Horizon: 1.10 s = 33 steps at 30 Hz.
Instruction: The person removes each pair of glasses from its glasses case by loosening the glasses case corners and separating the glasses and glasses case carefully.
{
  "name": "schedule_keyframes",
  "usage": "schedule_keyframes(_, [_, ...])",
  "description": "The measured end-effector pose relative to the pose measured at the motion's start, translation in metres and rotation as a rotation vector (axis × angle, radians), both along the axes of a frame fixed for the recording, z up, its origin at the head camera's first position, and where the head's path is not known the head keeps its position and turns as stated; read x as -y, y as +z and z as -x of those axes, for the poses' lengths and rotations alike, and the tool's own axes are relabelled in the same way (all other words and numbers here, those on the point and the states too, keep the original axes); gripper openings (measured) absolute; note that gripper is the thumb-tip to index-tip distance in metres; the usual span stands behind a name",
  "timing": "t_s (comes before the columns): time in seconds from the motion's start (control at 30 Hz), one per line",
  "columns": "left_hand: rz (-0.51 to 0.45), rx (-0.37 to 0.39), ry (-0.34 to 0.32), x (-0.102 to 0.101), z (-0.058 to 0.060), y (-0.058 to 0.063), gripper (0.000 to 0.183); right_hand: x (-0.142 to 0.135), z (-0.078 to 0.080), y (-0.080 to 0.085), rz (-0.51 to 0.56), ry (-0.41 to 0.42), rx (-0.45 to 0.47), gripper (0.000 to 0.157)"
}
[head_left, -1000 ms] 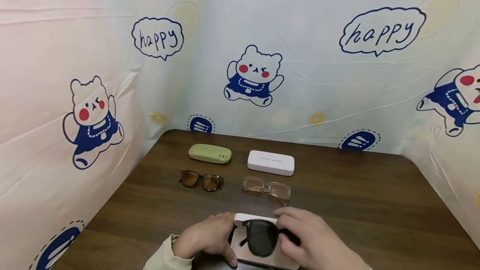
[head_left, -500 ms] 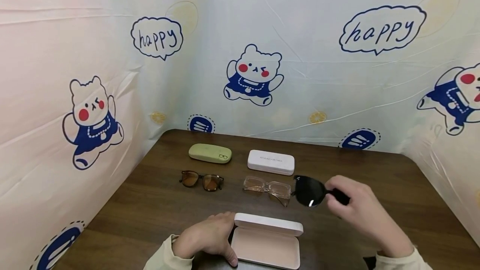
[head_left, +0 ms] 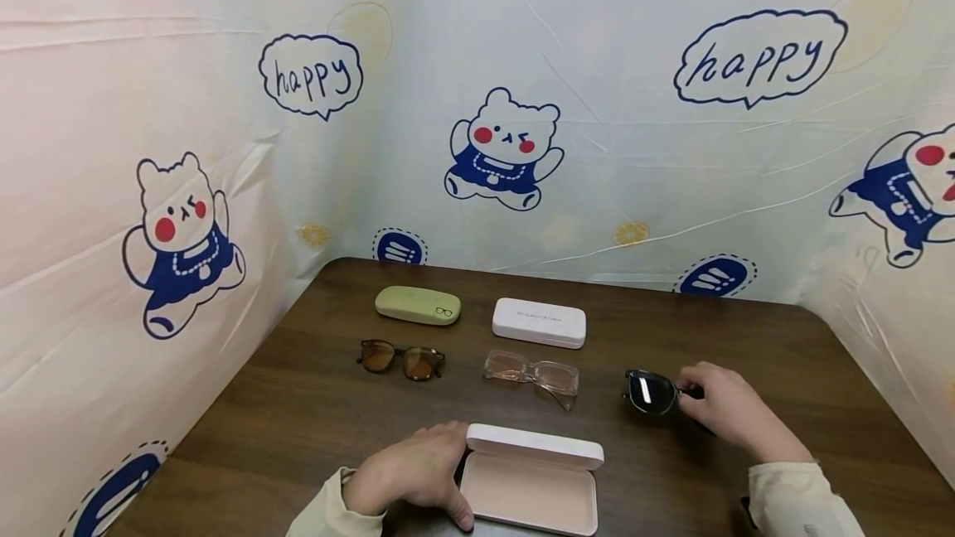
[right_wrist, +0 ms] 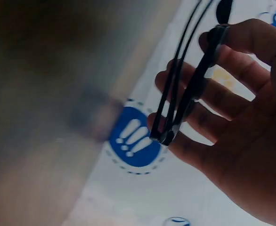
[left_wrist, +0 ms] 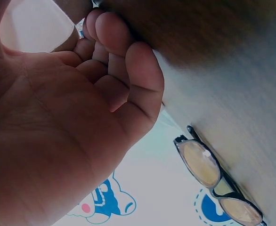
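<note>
My right hand (head_left: 734, 411) pinches black sunglasses (head_left: 651, 394) by the right part of the frame, low over the table's right side. In the right wrist view, the dark frame and its thin folded temples (right_wrist: 178, 89) lie across my fingers. At the front of the table, a white glasses case (head_left: 533, 446) stands with its lid up and its pale pink inside bare. My left hand (head_left: 418, 466) holds the left end of this case, thumb at the front corner and fingers by the hinge side. Its fingers curl in the left wrist view.
Brown-lensed glasses (head_left: 423, 364) and clear-framed glasses (head_left: 556, 378) lie mid-table. Behind them sit a closed green case (head_left: 418, 306) and a closed white case (head_left: 539, 323). A printed curtain (head_left: 634, 156) surrounds the wooden table (head_left: 701, 330).
My right hand has lifted the black sunglasses out of the open case, carried them right and lowered them toward the table beside the clear glasses. The left hand has stayed at the case.
</note>
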State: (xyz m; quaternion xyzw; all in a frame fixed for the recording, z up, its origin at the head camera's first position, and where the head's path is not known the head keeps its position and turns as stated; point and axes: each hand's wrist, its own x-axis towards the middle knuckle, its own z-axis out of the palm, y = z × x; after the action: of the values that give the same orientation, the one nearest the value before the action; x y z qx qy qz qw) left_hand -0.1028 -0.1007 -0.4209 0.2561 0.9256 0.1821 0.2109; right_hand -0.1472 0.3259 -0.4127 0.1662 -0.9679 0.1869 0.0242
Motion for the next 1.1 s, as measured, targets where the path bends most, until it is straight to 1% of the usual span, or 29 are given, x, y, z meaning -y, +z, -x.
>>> schedule_keyframes(0.1, [-0.002, 0.0, -0.001, 0.0, 0.0, 0.0, 0.089, -0.006, 0.003, -0.011, -0.035, 0.018, -0.014, 0.011])
schedule_keyframes(0.23, [-0.011, -0.004, -0.007, 0.0, 0.0, -0.001, 0.089, -0.01, 0.004, -0.019, -0.048, 0.029, -0.021, 0.014])
schedule_keyframes(0.47, [0.004, -0.013, -0.002, 0.0, 0.0, -0.001, 0.09, -0.007, 0.003, -0.02, -0.071, 0.024, 0.004, 0.017])
schedule_keyframes(0.63, [0.002, -0.014, -0.002, 0.0, 0.0, -0.001, 0.089, -0.005, 0.003, -0.02, -0.08, 0.026, 0.021, 0.015])
schedule_keyframes(0.77, [0.006, -0.011, 0.002, -0.001, 0.0, -0.002, 0.09, -0.006, 0.004, -0.02, -0.068, 0.016, 0.053, 0.013])
schedule_keyframes(0.87, [0.005, -0.012, 0.004, -0.001, 0.0, -0.002, 0.09, -0.002, 0.003, -0.014, -0.053, 0.007, 0.061, 0.013])
schedule_keyframes(0.97, [0.001, -0.012, 0.002, -0.001, 0.0, -0.002, 0.09, 0.011, -0.004, 0.002, -0.004, 0.013, 0.035, 0.017])
schedule_keyframes(1.03, [-0.001, -0.009, 0.002, 0.0, 0.0, -0.002, 0.09, 0.026, -0.011, 0.014, 0.062, 0.047, 0.012, 0.016])
schedule_keyframes(1.1, [-0.002, -0.004, 0.005, 0.0, 0.0, -0.002, 0.09, 0.045, -0.02, 0.024, 0.154, 0.127, 0.016, 0.014])
